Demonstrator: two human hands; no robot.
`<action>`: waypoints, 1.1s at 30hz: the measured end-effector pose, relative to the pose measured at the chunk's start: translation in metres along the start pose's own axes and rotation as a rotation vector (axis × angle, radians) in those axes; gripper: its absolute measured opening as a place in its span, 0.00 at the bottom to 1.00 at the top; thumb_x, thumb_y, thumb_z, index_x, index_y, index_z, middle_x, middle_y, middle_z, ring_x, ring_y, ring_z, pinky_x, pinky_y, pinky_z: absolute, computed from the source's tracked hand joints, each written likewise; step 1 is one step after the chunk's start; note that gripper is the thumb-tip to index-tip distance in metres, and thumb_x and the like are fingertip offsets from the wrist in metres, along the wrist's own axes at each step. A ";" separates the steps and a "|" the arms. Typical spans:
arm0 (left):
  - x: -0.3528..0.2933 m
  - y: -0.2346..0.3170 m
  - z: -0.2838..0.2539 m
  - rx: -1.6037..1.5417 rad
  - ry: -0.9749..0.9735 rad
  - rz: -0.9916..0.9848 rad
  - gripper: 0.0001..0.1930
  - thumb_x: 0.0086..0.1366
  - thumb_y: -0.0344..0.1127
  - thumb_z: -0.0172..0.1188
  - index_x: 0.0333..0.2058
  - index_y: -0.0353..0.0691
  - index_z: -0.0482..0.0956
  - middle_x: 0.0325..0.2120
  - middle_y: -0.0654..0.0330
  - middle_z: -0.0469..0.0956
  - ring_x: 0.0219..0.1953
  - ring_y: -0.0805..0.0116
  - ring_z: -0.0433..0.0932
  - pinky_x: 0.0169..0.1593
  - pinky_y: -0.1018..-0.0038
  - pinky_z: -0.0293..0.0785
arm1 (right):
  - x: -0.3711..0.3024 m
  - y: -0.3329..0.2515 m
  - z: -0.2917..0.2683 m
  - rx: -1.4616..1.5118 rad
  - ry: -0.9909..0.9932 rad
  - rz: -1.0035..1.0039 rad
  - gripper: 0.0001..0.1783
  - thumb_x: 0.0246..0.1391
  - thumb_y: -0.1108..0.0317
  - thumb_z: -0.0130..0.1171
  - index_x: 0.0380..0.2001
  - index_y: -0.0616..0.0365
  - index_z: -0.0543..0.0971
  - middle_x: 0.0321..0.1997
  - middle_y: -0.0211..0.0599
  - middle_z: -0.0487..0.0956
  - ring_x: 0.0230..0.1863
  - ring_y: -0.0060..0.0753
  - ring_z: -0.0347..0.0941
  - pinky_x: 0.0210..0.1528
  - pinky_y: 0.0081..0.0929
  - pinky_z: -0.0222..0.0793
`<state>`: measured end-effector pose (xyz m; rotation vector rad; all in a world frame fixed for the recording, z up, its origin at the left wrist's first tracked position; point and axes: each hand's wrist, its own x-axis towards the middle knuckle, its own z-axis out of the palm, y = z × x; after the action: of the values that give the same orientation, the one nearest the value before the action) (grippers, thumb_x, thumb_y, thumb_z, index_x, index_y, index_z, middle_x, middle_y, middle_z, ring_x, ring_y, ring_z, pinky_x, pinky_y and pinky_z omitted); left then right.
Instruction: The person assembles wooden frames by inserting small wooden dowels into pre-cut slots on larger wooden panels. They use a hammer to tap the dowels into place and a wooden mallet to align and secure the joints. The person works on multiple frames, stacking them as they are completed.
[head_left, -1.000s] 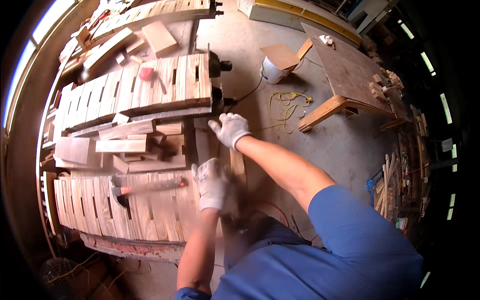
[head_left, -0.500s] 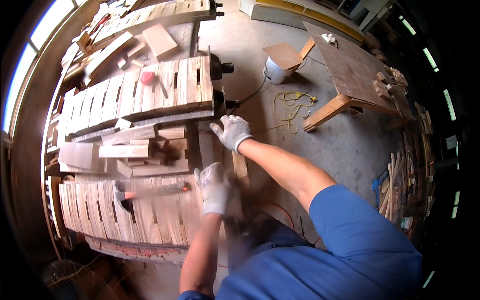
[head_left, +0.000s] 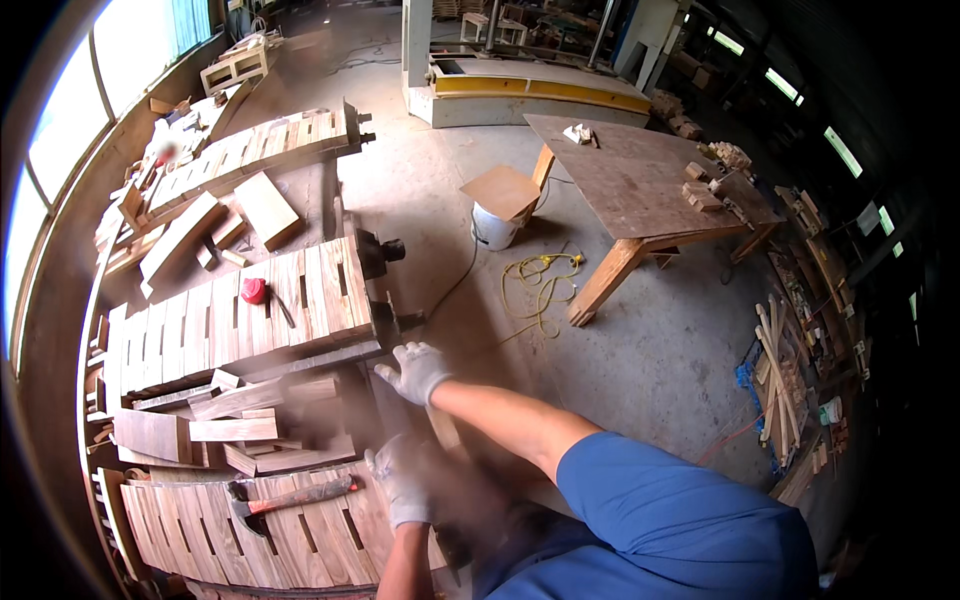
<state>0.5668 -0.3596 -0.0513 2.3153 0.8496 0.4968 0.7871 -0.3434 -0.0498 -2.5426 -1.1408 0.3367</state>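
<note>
We see slatted rows [head_left: 325, 535] assembled; loose blocks [head_left: 235, 429] remain; right grip [head_left: 418, 374] loosely spread, apparently empty; left grip [head_left: 402, 485] blurred, we cannot tell.

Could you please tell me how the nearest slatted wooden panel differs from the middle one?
The nearest panel carries a hammer, while the middle panel carries a red object. The left hand covers part of the nearest panel in this view; no hand covers the middle panel. Both are made of pale wooden strips with dark slots.
</note>
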 end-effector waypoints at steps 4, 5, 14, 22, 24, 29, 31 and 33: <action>-0.006 -0.002 0.001 0.019 0.029 -0.016 0.12 0.68 0.29 0.62 0.49 0.41 0.80 0.43 0.53 0.85 0.52 0.49 0.82 0.77 0.46 0.53 | 0.000 -0.005 -0.007 0.016 -0.071 -0.021 0.38 0.71 0.33 0.46 0.54 0.60 0.81 0.59 0.55 0.81 0.63 0.55 0.76 0.67 0.47 0.70; -0.005 -0.004 0.002 0.020 0.034 -0.008 0.12 0.68 0.29 0.63 0.49 0.41 0.80 0.43 0.53 0.85 0.52 0.49 0.82 0.77 0.46 0.54 | 0.001 -0.008 -0.013 0.020 -0.096 -0.022 0.38 0.72 0.33 0.45 0.55 0.61 0.80 0.60 0.56 0.81 0.64 0.55 0.76 0.68 0.45 0.69; 0.000 0.008 -0.009 0.068 -0.001 -0.027 0.10 0.69 0.30 0.63 0.49 0.43 0.80 0.42 0.53 0.86 0.50 0.50 0.83 0.75 0.47 0.56 | -0.003 0.002 0.013 0.149 0.148 0.012 0.40 0.62 0.34 0.62 0.59 0.61 0.77 0.63 0.57 0.77 0.62 0.58 0.76 0.63 0.51 0.73; 0.002 0.001 -0.002 0.040 0.001 -0.004 0.09 0.68 0.31 0.64 0.47 0.44 0.82 0.40 0.54 0.87 0.48 0.49 0.83 0.73 0.50 0.59 | -0.104 0.020 0.029 0.680 -0.149 0.605 0.50 0.52 0.40 0.77 0.60 0.77 0.76 0.54 0.58 0.84 0.54 0.51 0.83 0.56 0.42 0.77; 0.001 0.002 -0.003 0.038 0.027 0.016 0.09 0.68 0.31 0.64 0.46 0.44 0.82 0.40 0.55 0.87 0.48 0.49 0.82 0.72 0.50 0.60 | -0.120 0.021 0.022 0.748 -0.262 0.652 0.47 0.53 0.39 0.77 0.54 0.78 0.80 0.46 0.54 0.86 0.48 0.47 0.85 0.48 0.41 0.79; 0.002 -0.007 0.009 -0.002 0.015 -0.024 0.10 0.68 0.31 0.65 0.47 0.45 0.82 0.40 0.56 0.87 0.49 0.48 0.82 0.72 0.52 0.61 | -0.157 0.042 0.031 0.963 -0.350 0.739 0.44 0.57 0.36 0.73 0.54 0.74 0.83 0.47 0.48 0.87 0.46 0.35 0.84 0.43 0.36 0.79; 0.001 0.000 0.002 0.015 -0.001 -0.054 0.10 0.67 0.30 0.65 0.47 0.45 0.82 0.40 0.56 0.87 0.49 0.48 0.82 0.72 0.52 0.61 | -0.179 0.052 0.043 1.077 -0.353 0.616 0.48 0.51 0.34 0.76 0.56 0.71 0.83 0.50 0.49 0.87 0.49 0.39 0.84 0.49 0.37 0.79; 0.001 -0.007 0.004 0.003 0.005 -0.049 0.11 0.67 0.30 0.65 0.47 0.45 0.82 0.40 0.56 0.87 0.49 0.48 0.81 0.71 0.52 0.62 | -0.204 0.060 0.056 1.115 -0.371 0.497 0.48 0.49 0.34 0.78 0.58 0.68 0.83 0.52 0.47 0.87 0.51 0.41 0.84 0.53 0.36 0.79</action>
<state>0.5665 -0.3569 -0.0590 2.2906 0.9079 0.4801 0.6756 -0.5241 -0.1090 -1.7002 -0.1981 1.2006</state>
